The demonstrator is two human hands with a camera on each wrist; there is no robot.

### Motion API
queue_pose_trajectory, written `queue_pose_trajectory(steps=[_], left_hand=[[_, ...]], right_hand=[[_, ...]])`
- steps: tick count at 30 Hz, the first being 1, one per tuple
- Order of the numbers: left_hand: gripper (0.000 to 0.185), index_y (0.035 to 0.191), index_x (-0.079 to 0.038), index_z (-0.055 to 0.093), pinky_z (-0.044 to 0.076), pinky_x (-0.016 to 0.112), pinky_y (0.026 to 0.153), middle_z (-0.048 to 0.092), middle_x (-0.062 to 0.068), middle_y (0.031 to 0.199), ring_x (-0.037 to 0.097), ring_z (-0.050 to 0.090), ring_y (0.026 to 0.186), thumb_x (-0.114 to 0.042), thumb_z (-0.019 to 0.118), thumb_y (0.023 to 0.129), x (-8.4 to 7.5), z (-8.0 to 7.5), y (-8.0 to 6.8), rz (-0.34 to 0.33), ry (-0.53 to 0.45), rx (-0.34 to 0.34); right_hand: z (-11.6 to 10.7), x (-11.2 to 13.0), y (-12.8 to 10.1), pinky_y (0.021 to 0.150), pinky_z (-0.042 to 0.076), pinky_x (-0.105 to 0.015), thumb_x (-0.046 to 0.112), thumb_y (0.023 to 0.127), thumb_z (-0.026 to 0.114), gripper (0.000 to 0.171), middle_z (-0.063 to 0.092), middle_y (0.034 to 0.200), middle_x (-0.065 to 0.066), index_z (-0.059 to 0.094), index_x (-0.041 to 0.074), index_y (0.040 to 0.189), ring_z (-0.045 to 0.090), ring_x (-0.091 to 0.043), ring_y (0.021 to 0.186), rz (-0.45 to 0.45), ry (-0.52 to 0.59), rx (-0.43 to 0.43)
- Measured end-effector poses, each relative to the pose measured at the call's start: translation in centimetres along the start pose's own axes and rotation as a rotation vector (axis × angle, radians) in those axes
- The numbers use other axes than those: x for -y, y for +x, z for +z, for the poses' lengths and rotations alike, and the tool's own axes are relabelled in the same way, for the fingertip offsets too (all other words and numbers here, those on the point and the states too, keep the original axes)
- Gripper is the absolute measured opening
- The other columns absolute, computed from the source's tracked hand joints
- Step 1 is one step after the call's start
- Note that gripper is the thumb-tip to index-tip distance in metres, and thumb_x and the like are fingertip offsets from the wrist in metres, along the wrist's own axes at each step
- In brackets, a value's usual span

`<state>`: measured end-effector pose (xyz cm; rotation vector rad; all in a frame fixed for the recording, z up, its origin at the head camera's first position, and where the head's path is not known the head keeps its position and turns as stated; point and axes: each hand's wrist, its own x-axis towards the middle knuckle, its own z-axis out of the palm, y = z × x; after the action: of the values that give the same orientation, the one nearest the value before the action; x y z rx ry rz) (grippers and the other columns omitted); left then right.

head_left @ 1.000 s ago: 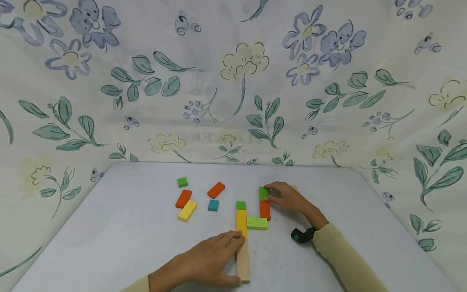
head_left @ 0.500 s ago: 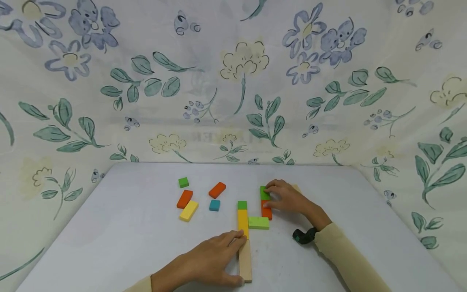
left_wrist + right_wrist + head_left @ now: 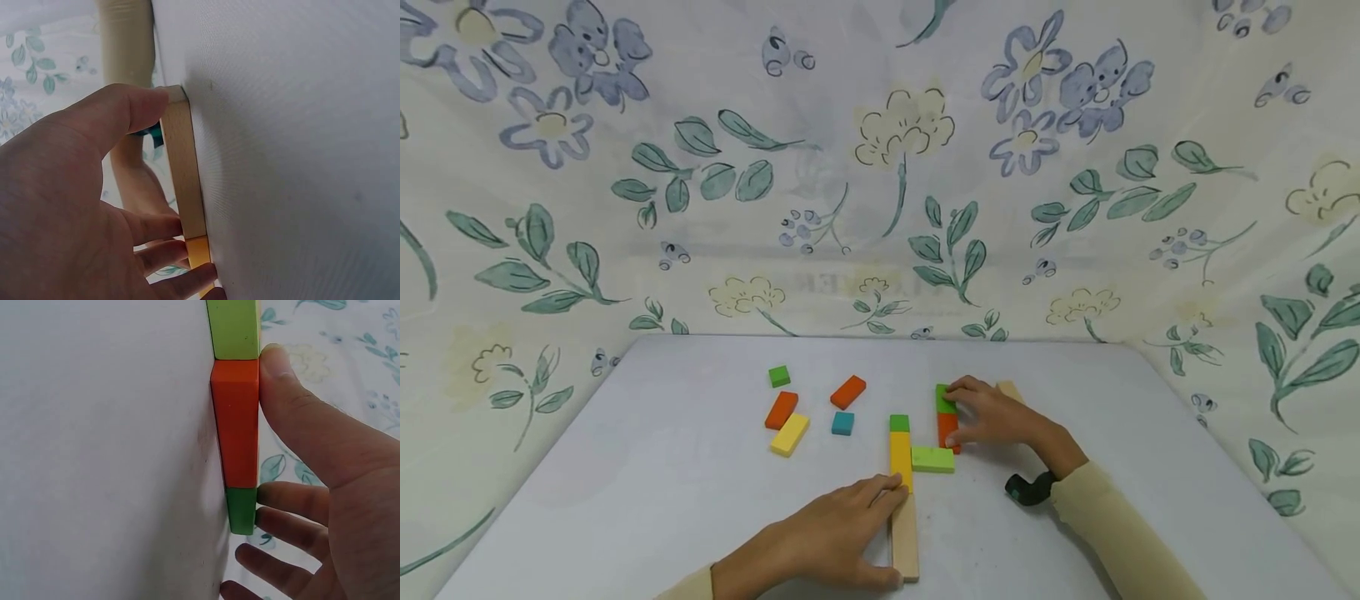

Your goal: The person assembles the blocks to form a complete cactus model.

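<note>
While our left hand (image 3: 827,537) lies flat on the white counter (image 3: 625,483), its fingers are relaxed and its thumb and fingertips press against the side of the long natural-wood block (image 3: 904,537). That seems to keep the wood in line with the long yellow block (image 3: 899,457) and the small dark-green square block (image 3: 898,422) beyond it. Our right hand (image 3: 992,417) rests beside a second column, thumb against the orange rectangular block (image 3: 236,422) and fingers against the small green block (image 3: 241,509) at its far end, squeezing them sideways, we judge, so their edges meet. A light-green rectangular block (image 3: 933,459) lies crosswise between the two columns, touching the yellow block and the near end of the orange one. Another plain wooden piece (image 3: 1009,390) peeks out behind the right hand. Off to the left, well apart, lie loose pieces: a green cube (image 3: 778,376), two orange bricks (image 3: 781,409), a yellow brick (image 3: 789,434) and a teal square (image 3: 842,423). A flowered cloth (image 3: 880,167) hangs behind the counter.
</note>
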<state>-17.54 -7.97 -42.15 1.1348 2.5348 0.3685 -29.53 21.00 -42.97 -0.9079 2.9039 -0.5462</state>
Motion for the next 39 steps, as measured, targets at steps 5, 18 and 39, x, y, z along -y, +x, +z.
queue_pose_trajectory(steps=[5, 18, 39], left_hand=[[0.087, 0.145, -0.027, 0.028, 0.043, 0.04, 0.103, 0.024, -0.005, 0.151, 0.015, 0.038, 0.132, -0.073, 0.052, 0.075, 0.1, 0.2, -0.1, 0.002, 0.0, -0.006], [0.087, 0.145, -0.028, 0.026, 0.045, 0.038, 0.1, 0.017, -0.003, 0.154, 0.017, 0.04, 0.13, -0.072, 0.052, 0.076, 0.3, -0.2, -0.2, 0.038, -0.008, -0.008], [0.04, 0.124, -0.018, 0.058, 0.047, 0.039, 0.096, 0.056, -0.001, 0.126, 0.02, 0.052, 0.118, -0.038, 0.06, 0.089, 7.8, -8.4, -0.1, -0.107, -0.115, -0.265]], right_hand=[[0.2, -0.1, 0.1, 0.1, 0.044, -0.04, 0.055, 0.069, 0.073, 0.075, 0.048, 0.131, -0.006, 0.056, 0.009, 0.126, 0.048, -0.02, 0.12, 0.016, 0.02, 0.015], [0.1, 0.0, 0.0, 0.101, 0.043, -0.042, 0.057, 0.07, 0.071, 0.076, 0.046, 0.133, -0.006, 0.054, 0.01, 0.127, 0.047, -0.022, 0.122, 0.02, 0.031, 0.024], [0.5, -0.7, 0.0, 0.101, 0.044, -0.04, 0.056, 0.069, 0.072, 0.075, 0.047, 0.131, -0.003, 0.055, 0.012, 0.127, 0.047, -0.019, 0.12, 0.003, 0.055, 0.007]])
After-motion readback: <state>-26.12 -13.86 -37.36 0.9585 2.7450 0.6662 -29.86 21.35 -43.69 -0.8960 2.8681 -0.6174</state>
